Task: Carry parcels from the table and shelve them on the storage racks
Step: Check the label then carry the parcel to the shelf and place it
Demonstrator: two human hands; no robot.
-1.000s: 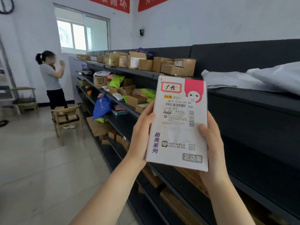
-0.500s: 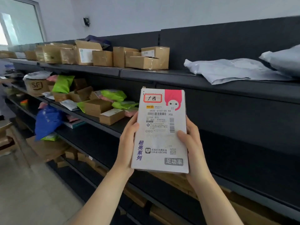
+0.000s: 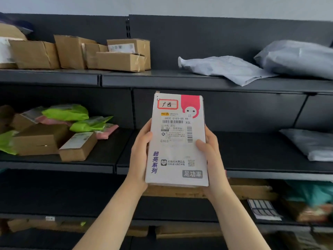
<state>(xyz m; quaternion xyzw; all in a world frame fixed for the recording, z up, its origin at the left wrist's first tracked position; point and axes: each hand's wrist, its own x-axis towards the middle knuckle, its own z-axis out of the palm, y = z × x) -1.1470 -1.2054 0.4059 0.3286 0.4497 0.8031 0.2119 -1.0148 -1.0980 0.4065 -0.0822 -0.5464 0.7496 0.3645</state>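
We held flat white printed parcel [image 3: 177,141] upright, left hand [image 3: 142,152] and right hand [image 3: 210,154] clasping side edges, label facing us for reading; bare dark metal shelf [image 3: 252,154] just beyond hands.

Soft, even daylight fills the scene, bright on the pale wall [image 3: 162,4] above and on the white parcel [image 3: 177,141], whose printed label reads sharply at the centre, while the dark shelves [image 3: 198,82] swallow light and the lowest tiers sink into deep shadow. No hard glare shows, only a mild sheen on the grey mailer bags [image 3: 295,58] at the upper right. The wide lens bows the shelf lines toward the edges, and the cardboard boxes [image 3: 36,141] and green bags [image 3: 66,112] at the left smear with blur.
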